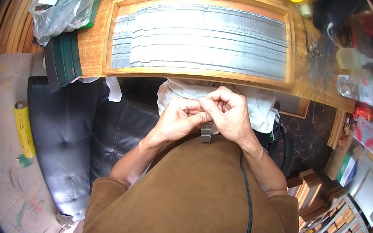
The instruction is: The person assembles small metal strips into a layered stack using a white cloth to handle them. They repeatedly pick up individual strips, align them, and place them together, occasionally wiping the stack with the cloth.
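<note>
Pinching together at chest height, just off the near edge of the wooden desk (94, 46): left hand (178, 118) and right hand (229, 114), fingers curled shut and meeting fingertip to fingertip over a small stack of thin grey metal strips (206, 132). Hanging straight below the touching fingertips, that stack, long axis running near to far, lower end pointing back toward the brown shirt, upper end hidden inside the grip. Equally close to both hands; hard to tell which one carries more of the hold. Directly behind the knuckles, a crumpled white cloth (261, 107) lying against the desk's near edge. Further out, a shallow wooden frame tray (117, 39) filled with long grey strips laid side by side, their long axes running left to right, crosswise to the held stack. At the desk's left corner, a clear plastic bag (63, 3); at the right edge, a clear plastic bottle (362, 89). Left of the lap, a black padded seat (64, 135).
</note>
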`<action>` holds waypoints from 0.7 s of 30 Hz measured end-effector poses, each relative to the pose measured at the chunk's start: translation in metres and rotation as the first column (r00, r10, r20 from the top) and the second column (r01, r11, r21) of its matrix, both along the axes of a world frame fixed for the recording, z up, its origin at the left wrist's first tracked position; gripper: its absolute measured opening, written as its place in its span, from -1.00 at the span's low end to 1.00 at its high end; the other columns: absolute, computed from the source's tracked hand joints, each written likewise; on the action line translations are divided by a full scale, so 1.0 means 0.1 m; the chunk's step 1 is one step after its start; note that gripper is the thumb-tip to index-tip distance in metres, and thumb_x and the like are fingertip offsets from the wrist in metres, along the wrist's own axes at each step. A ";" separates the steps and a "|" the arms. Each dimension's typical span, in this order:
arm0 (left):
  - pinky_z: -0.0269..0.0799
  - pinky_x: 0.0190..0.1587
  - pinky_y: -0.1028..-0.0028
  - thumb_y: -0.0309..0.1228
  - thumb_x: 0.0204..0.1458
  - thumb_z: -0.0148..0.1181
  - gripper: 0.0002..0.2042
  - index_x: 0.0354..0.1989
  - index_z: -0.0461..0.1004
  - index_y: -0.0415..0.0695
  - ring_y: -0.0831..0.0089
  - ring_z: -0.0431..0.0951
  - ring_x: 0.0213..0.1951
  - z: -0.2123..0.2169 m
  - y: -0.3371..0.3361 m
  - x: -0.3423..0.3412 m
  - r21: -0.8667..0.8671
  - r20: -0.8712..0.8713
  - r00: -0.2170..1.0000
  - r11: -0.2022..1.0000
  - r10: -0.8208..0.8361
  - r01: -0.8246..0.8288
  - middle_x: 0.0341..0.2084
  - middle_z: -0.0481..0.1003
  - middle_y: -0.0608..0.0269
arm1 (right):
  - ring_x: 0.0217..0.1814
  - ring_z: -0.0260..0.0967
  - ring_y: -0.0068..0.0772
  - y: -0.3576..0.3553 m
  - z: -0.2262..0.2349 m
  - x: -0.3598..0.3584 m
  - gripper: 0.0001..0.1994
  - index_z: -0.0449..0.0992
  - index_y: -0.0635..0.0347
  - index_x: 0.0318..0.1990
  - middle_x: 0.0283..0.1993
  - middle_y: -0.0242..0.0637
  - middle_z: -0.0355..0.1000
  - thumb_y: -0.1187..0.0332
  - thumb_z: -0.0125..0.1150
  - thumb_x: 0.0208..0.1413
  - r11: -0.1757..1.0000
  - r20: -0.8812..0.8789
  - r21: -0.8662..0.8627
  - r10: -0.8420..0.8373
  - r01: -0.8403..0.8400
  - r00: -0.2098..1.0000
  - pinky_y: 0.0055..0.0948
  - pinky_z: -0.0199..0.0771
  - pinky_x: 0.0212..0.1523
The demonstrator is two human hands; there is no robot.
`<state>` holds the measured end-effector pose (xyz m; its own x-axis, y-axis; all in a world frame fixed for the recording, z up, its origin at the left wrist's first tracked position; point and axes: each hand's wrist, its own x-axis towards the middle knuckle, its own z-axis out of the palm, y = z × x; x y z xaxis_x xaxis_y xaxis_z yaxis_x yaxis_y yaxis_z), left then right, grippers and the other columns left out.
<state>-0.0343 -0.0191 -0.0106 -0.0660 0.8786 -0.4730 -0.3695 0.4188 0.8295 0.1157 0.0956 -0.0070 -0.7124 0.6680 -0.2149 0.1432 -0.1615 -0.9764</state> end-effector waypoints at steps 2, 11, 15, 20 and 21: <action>0.38 -0.36 0.65 -0.41 0.27 0.39 -0.82 -0.18 0.69 -0.32 0.76 0.47 -0.40 0.04 0.03 -0.02 -0.034 -0.033 0.999 0.999 -0.019 0.018 -0.42 0.64 0.41 | -0.39 0.24 -0.80 0.03 -0.03 0.01 -0.93 0.67 0.36 -0.24 -0.33 -0.50 0.46 0.51 0.36 0.23 0.999 -0.034 -0.041 0.013 -0.015 0.999 -0.66 0.22 -0.42; 0.40 -0.37 0.62 -0.48 0.28 0.35 -0.87 -0.16 0.70 -0.31 0.73 0.48 -0.39 0.02 0.05 -0.01 -0.056 -0.006 0.999 0.998 -0.039 0.038 -0.45 0.63 0.38 | -0.37 0.30 -0.73 0.05 0.04 0.00 -0.93 0.70 0.33 -0.22 -0.31 -0.44 0.50 0.51 0.36 0.23 0.996 0.034 0.092 0.018 -0.021 0.999 -0.63 0.29 -0.38; 0.45 -0.35 0.55 -0.49 0.29 0.34 -0.86 -0.12 0.70 -0.33 0.67 0.52 -0.39 0.04 0.00 0.09 0.167 -0.152 0.983 0.983 0.104 -0.079 -0.45 0.64 0.35 | -0.34 0.39 -0.65 0.12 0.11 0.03 -0.90 0.73 0.31 -0.17 -0.31 -0.38 0.54 0.56 0.41 0.18 0.990 -0.057 0.114 0.086 -0.079 0.995 -0.61 0.37 -0.34; 0.50 -0.39 0.48 -0.56 0.21 0.36 -0.86 -0.09 0.69 -0.31 0.52 0.63 -0.46 -0.02 -0.06 0.10 0.384 -0.516 0.832 0.923 0.206 0.009 -0.46 0.68 0.12 | -0.29 0.45 -0.57 0.16 0.19 0.07 -0.81 0.78 0.26 -0.13 -0.31 -0.32 0.56 0.60 0.51 0.07 0.986 -0.096 0.100 0.144 -0.135 0.985 -0.57 0.43 -0.29; 0.50 -0.40 0.48 -0.57 0.20 0.36 -0.85 -0.09 0.69 -0.31 0.49 0.64 -0.47 -0.04 -0.07 0.10 0.404 -0.546 0.810 0.914 0.216 0.028 -0.47 0.67 0.08 | -0.29 0.45 -0.57 0.17 0.20 0.08 -0.81 0.78 0.25 -0.14 -0.31 -0.32 0.56 0.60 0.51 0.06 0.982 -0.091 0.111 0.165 -0.154 0.982 -0.56 0.43 -0.29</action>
